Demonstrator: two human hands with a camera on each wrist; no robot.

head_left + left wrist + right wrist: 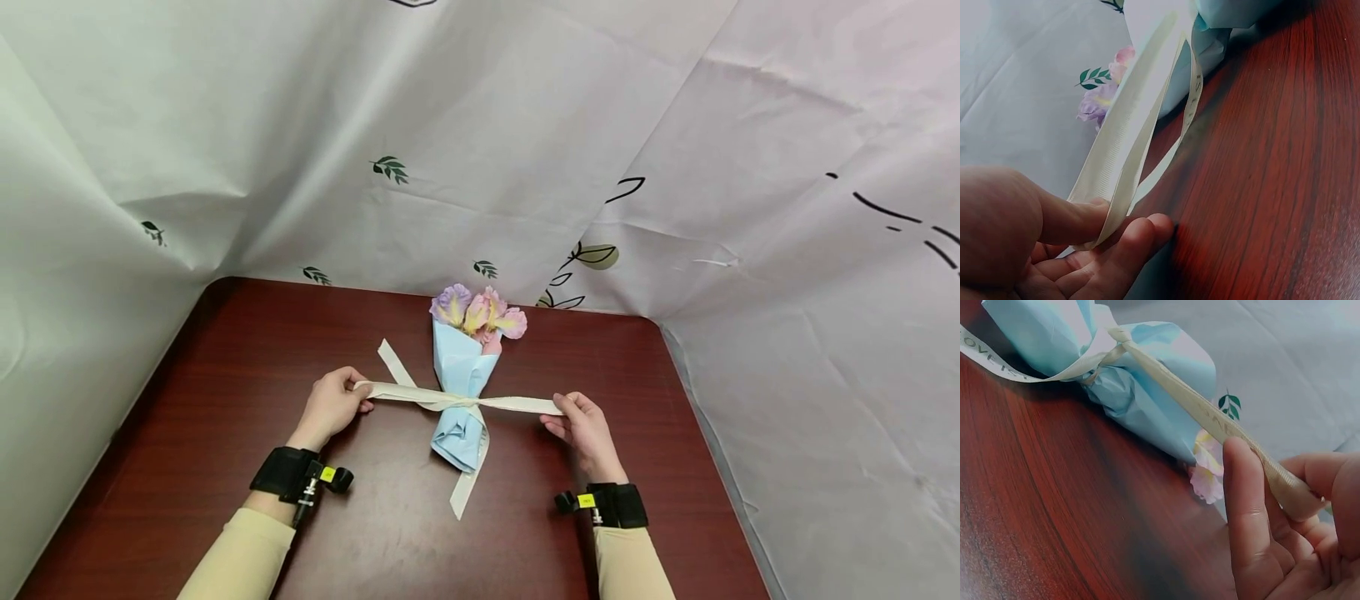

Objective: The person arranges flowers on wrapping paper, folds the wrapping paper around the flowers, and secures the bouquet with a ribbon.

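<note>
A small bouquet of pink and purple flowers [480, 313], wrapped in light blue paper [459, 367], lies on the table with its blooms toward the back. A cream ribbon [521, 404] is knotted round its narrow waist. On the left, my left hand [335, 406] pinches a folded loop of the ribbon between thumb and fingers. My right hand [581, 429] pinches another ribbon loop on the right. Both stretches run nearly straight out from the knot. One loose tail [395, 362] points up-left, and a second tail [463, 493], lettered in the right wrist view, hangs toward the front.
The dark red wooden table [360, 533] has rounded back corners. Pale cloth [480, 125] printed with leaves hangs behind it and along both sides. Each wrist wears a black strap [285, 473] with a small camera.
</note>
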